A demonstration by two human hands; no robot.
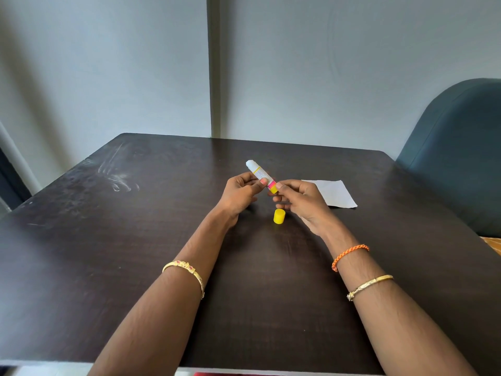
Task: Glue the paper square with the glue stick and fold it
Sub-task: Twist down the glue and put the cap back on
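Left hand (pixel 240 192) is curled, thumb and fingers pinching the glue stick (pixel 260 175) around its mid-body, held up off the worktop (pixel 108 240). Stick is tilted, uncapped white end pointing up and away to the left, yellow base low toward the right. Gold bangle (pixel 187 272) on the left forearm.

Yellow cap (pixel 279 216) stands alone on the worktop just below and between the two hands, touching neither.

Right hand (pixel 301 198) is partly closed, thumb and forefinger pinching the stick's yellow base end; other fingers loosely curled underneath. Orange braided band (pixel 349 256) and gold bangle (pixel 370 286) on the right forearm.

Paper square (pixel 334 193), white, lies flat on the worktop just right of and behind the right hand, partly hidden by it, untouched.

Teal chair back (pixel 458 147) at far right beyond the worktop edge.
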